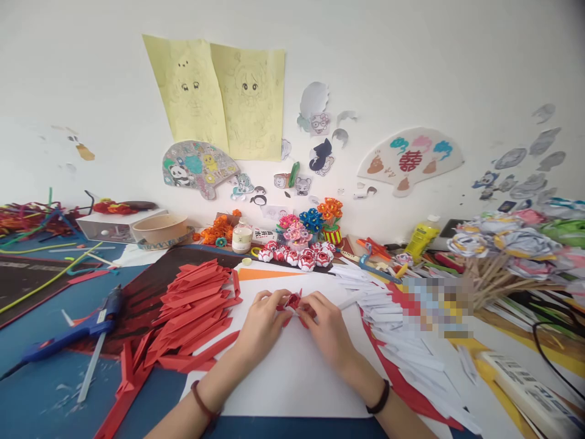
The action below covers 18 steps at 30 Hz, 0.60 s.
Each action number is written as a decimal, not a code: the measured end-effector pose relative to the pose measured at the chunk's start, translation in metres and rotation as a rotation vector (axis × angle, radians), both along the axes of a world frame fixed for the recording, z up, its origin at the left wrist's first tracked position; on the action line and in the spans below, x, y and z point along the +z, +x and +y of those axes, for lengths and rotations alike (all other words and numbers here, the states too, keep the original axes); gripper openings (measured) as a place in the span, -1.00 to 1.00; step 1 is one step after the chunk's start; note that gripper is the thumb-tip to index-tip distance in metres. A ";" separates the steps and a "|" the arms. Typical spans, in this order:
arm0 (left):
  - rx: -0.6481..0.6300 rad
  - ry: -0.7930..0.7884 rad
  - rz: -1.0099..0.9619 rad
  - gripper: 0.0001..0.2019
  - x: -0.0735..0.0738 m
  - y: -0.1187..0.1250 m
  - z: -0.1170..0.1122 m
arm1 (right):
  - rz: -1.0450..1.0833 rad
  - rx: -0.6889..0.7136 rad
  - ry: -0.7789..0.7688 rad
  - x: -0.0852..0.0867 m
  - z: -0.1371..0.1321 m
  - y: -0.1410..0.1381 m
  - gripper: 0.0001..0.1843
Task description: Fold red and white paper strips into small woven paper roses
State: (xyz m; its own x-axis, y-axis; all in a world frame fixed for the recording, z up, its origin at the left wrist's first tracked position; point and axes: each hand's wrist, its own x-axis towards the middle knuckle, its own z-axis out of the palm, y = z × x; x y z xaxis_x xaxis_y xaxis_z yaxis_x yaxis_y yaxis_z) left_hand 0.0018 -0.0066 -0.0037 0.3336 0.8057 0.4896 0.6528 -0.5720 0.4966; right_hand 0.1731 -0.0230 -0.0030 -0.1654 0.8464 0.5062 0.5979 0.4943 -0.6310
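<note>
Between both hands, above a white sheet (292, 366), is a small red and white folded paper flower (293, 301). My left hand (264, 318) pinches it from the left with thumb and fingers. From the right, the fingertips of my right hand (323, 326) close on its other side, partly covering it. Left of the sheet lies a heap of red folded paper strips (196, 305). White folded paper strips (402, 335) are spread out on the right. Finished red and white paper flowers (307, 259) stand in a group just beyond the sheet.
A blue hot glue gun (91, 323) lies at the left. Behind are a bowl (159, 228), a small jar (242, 238) and colourful flowers in a striped pot (332, 234). To the right are a yellow bottle (421, 238), paper roses on sticks (525, 247) and a white box (530, 387).
</note>
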 end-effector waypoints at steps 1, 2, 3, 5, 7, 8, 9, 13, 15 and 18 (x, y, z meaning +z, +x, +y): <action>-0.010 0.007 0.003 -0.72 0.000 0.000 0.000 | 0.024 0.009 0.005 0.000 0.000 -0.001 -0.85; -0.020 0.011 0.005 -0.72 0.000 0.001 0.000 | 0.049 0.023 0.010 0.000 0.001 -0.001 -0.85; -0.025 0.011 0.001 -0.72 0.000 0.001 0.000 | 0.075 0.045 0.014 0.000 0.001 0.000 -0.85; -0.014 -0.003 -0.017 -0.71 -0.001 0.001 0.000 | 0.109 0.099 0.008 0.003 0.003 0.003 -0.85; 0.015 -0.036 -0.042 -0.69 -0.002 0.000 0.001 | 0.103 0.123 -0.002 0.006 0.005 0.008 -0.83; 0.030 -0.051 -0.053 -0.68 -0.002 0.000 0.001 | 0.088 0.108 -0.004 0.008 0.006 0.011 -0.82; 0.040 -0.065 -0.061 -0.68 -0.003 -0.001 0.001 | 0.069 0.084 -0.009 0.009 0.007 0.013 -0.84; 0.049 -0.088 -0.067 -0.67 -0.003 -0.001 0.000 | 0.027 0.039 -0.095 0.011 0.007 0.015 -0.92; 0.029 -0.072 -0.061 -0.67 -0.002 -0.001 -0.001 | 0.045 0.061 -0.136 0.011 0.006 0.013 -0.89; -0.002 -0.039 -0.061 -0.70 -0.001 -0.001 0.000 | 0.084 0.081 -0.149 0.013 0.007 0.014 -0.88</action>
State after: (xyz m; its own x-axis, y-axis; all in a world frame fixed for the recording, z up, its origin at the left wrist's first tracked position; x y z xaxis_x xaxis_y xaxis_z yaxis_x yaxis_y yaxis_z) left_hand 0.0007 -0.0067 -0.0048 0.3052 0.8239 0.4776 0.6194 -0.5527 0.5575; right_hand 0.1866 -0.0161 0.0101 -0.1984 0.8986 0.3913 0.5019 0.4361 -0.7469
